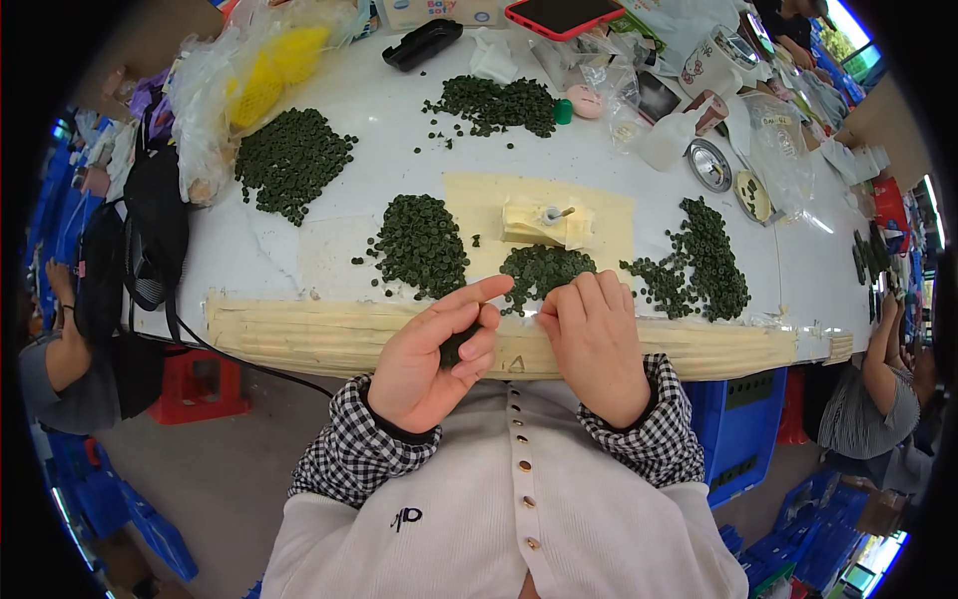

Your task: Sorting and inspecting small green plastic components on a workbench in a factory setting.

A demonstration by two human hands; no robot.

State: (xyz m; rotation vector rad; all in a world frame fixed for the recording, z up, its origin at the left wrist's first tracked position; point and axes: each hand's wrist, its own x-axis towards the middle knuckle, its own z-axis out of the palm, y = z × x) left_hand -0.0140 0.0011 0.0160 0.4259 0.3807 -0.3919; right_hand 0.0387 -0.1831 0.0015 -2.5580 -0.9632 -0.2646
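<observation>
Before me, full width: one white bench, near edge faced with a layered tan strip. Laid on it, one pale yellow sheet. My left fingers, one set: curled about a dark green handful above the near edge, index extended. My right fingers, one set: bent downward, backs up, beside the near pile; I can't make out whether they pinch anything. Small dark green pieces, four further piles: left pile, right pile, centre-left pile, far pile. One tape-wrapped cream block, on the sheet, just beyond the near pile. One green cap, beside the far pile. One thin peg, atop the block.
</observation>
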